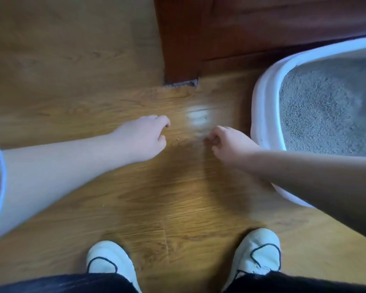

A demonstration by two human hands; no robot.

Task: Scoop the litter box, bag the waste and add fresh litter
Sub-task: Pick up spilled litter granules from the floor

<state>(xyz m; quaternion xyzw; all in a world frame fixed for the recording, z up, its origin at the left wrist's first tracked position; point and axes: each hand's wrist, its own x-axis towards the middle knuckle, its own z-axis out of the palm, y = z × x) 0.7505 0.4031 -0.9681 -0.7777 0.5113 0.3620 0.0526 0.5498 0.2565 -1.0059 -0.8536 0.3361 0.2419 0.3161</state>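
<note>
A person's right hand (226, 142) appears to pinch the near edge of a blurred, pale bag (199, 120) over the wood floor (72, 60). The litter box (262, 106) lies just right of it, far nearer that hand than the left hand (144, 134), whose fingers curl; around what, unclear.

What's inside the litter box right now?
Grey granular litter lies in the white litter box, with no clumps I can make out. The right forearm covers its near corner and the frame edge cuts off the rest, so waste there is unseen.
</note>
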